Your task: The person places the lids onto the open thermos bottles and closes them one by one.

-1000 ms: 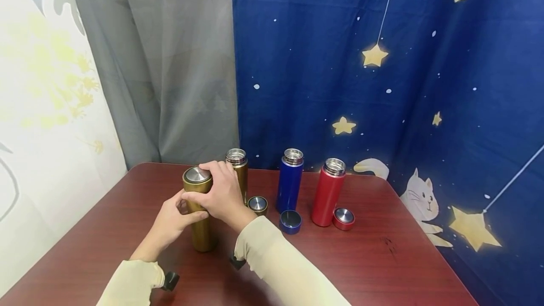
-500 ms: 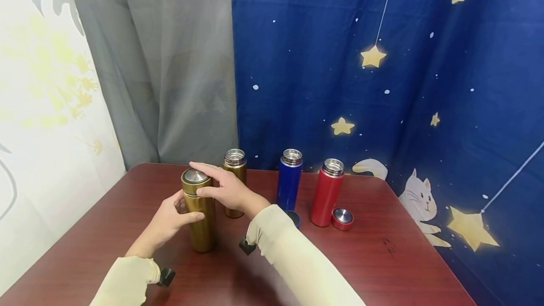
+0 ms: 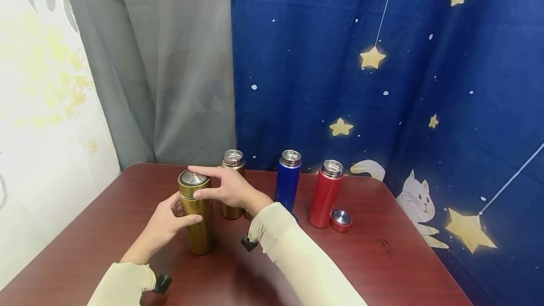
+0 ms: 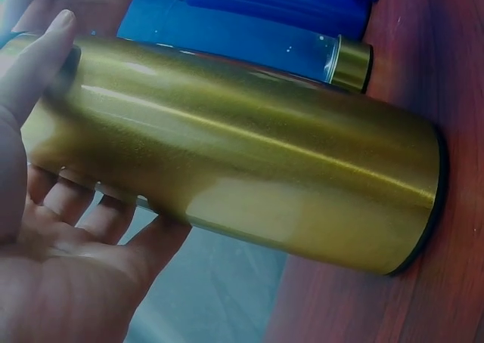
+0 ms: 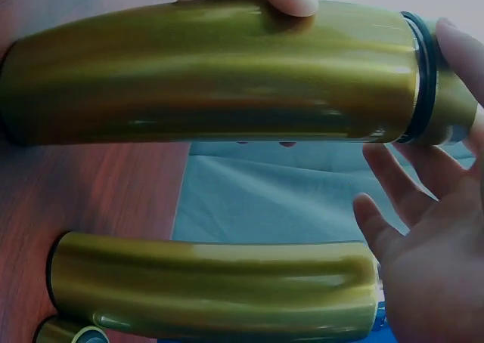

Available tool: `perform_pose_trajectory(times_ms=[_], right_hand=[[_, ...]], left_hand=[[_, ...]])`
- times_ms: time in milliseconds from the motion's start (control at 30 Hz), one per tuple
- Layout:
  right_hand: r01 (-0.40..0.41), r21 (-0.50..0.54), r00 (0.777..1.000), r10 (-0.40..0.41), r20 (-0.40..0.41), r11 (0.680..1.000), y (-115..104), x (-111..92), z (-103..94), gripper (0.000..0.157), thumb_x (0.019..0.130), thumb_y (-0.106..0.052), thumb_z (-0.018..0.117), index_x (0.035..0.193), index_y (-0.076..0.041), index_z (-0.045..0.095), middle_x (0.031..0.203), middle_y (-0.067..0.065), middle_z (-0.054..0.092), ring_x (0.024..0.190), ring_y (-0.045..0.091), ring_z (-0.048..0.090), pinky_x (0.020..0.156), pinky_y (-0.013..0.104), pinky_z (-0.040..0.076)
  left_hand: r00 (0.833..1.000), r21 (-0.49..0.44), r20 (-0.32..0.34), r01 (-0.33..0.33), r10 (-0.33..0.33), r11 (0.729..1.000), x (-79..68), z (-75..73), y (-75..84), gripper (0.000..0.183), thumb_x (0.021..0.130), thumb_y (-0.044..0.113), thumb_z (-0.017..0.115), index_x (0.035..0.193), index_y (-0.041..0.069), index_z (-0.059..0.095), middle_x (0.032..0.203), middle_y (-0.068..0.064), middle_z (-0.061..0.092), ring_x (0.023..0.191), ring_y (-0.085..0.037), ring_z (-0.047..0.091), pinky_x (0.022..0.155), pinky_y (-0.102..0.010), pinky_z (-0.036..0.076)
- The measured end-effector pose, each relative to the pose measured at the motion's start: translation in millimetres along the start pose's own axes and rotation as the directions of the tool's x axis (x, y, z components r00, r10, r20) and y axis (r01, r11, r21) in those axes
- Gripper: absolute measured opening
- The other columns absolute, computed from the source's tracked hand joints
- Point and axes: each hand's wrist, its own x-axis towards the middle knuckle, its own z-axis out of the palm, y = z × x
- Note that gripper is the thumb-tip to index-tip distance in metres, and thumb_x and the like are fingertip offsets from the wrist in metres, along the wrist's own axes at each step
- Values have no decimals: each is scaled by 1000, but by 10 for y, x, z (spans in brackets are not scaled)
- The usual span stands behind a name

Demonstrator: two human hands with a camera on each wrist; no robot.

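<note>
A gold thermos [image 3: 199, 225] stands upright at the table's left middle. My left hand [image 3: 163, 221] grips its body, the thumb on the near side and the fingers round the far side. At the top, my right hand [image 3: 231, 187] holds the gold lid [image 3: 194, 184] with its steel disc between thumb and fingers. A dark ring and narrow gap show between lid and body in the right wrist view [image 5: 427, 78]. Behind the right hand stands a second gold thermos [image 3: 233, 207], uncapped; its lid [image 4: 353, 63] is mostly hidden by my arm in the head view.
An uncapped blue thermos [image 3: 288, 185] and an uncapped red thermos [image 3: 325, 199] stand to the right. The red lid [image 3: 341, 221] lies beside its bottle. My right sleeve [image 3: 306, 259] mostly covers the blue lid. Curtains hang behind the dark red table [image 3: 395, 268].
My right hand has shifted its hold on the lid, its fingers straighter than a second ago. A seam between lid and body now shows. The left hand keeps its grip.
</note>
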Motion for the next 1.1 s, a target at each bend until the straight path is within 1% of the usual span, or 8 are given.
perform_pose_trajectory(times_ms=[200,333,467,633,767,867,1000,1100], right_hand=[[18,-180,988,-45,-149,984,0,-11,86,59,68,-49,64,123,-34,47,115,-21,49,103,-2,42,86,17,34],[48,-256,953,-121,-276,965,-26,-28,168,58,64,-51,67,118,-32,53,107,-20,54,94,-2,42,81,14,34],[63,-330,908,-192,-373,942,-24,-16,255,57,63,-52,68,113,-27,56,102,-17,56,92,-2,42,88,19,30],[3,-376,889,-175,-424,927,-58,9,328,56,61,-55,68,105,-24,55,92,-13,52,87,0,42,77,14,33],[-82,-428,911,-106,-398,900,-120,47,322,60,60,-63,62,103,-23,50,92,-12,48,85,3,40,72,14,34],[-80,-416,949,-58,-309,906,-151,50,284,63,66,-65,55,114,-26,44,102,-14,45,91,2,37,75,17,35],[52,-199,989,-79,-126,979,-152,1,177,62,79,-41,57,133,-28,29,130,-13,34,115,3,30,91,25,30],[159,42,987,-158,-42,986,-201,-42,72,59,81,-15,58,134,-14,32,137,-5,28,125,10,22,98,27,23]], left_hand=[[1000,26,-9,-5,5,1000,-16,12,122,59,69,13,73,120,8,43,104,-10,57,88,-19,58,70,-29,47],[1000,19,-23,-4,4,1000,-16,4,58,62,68,14,74,122,11,43,106,-9,56,88,-19,58,70,-29,47],[999,39,-52,10,-8,999,-14,0,-63,65,67,18,75,123,18,42,108,-6,56,89,-16,58,70,-28,47],[997,67,-82,20,-15,998,-36,14,-59,64,67,20,74,123,20,43,107,-4,57,89,-15,58,70,-27,47],[996,72,-87,19,-12,997,-55,22,54,62,67,19,74,122,17,44,105,-5,57,88,-16,58,70,-27,47],[997,68,-78,17,-11,998,-57,14,69,62,67,19,74,121,16,44,105,-5,57,88,-16,58,69,-27,48],[999,51,-31,11,-9,999,-28,-22,-49,63,68,20,74,122,17,43,107,-5,57,90,-16,58,70,-27,47],[1000,28,17,10,-10,1000,-3,-60,-154,63,68,19,73,123,17,42,108,-6,56,92,-17,57,71,-29,47]])
